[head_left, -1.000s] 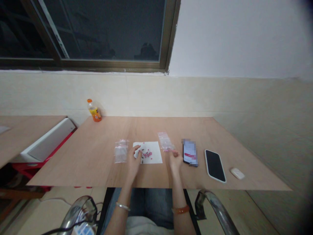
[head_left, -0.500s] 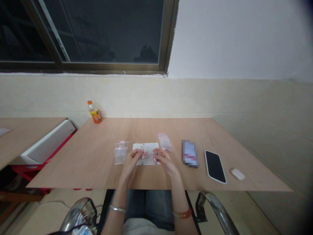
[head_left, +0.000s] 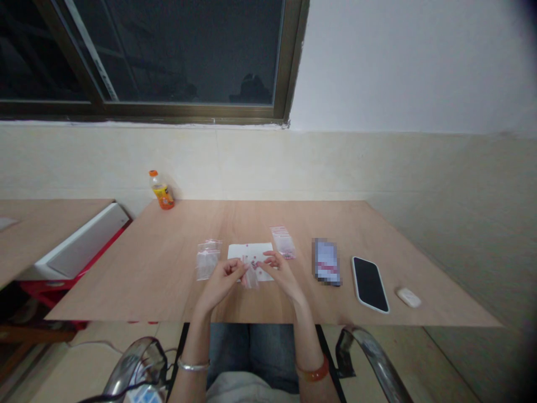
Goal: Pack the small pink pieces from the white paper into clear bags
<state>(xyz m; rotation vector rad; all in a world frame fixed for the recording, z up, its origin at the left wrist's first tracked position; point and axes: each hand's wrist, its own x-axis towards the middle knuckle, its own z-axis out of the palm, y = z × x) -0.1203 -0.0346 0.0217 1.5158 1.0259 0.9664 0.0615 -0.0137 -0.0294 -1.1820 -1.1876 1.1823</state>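
Note:
A small clear zip bag [head_left: 252, 279] is pinched between the thumb and fingers of my left hand [head_left: 223, 281], hanging over the near edge of a white sheet [head_left: 235, 250]. Several small reddish and dark bits lie scattered on that sheet; their kind is too small to tell. Just right of the bag, my right hand [head_left: 282, 273] hovers with its fingers apart and nothing visible in them, its fingertips over the sheet. Flat clear zip bags [head_left: 207, 264] lie left of the sheet. More zip bags [head_left: 284, 243] with pink edges lie at its right.
To the right are a blurred-out phone-like object [head_left: 326, 262], a phone with a dark screen [head_left: 370, 284] and a small white case [head_left: 408, 297]. An orange-capped drink bottle [head_left: 163, 191] stands at the back left of the wooden table [head_left: 138, 280].
The clear bag now hangs from my left hand alone, lower and nearer to me. My right hand's fingers have spread, and the bits on the sheet show more plainly.

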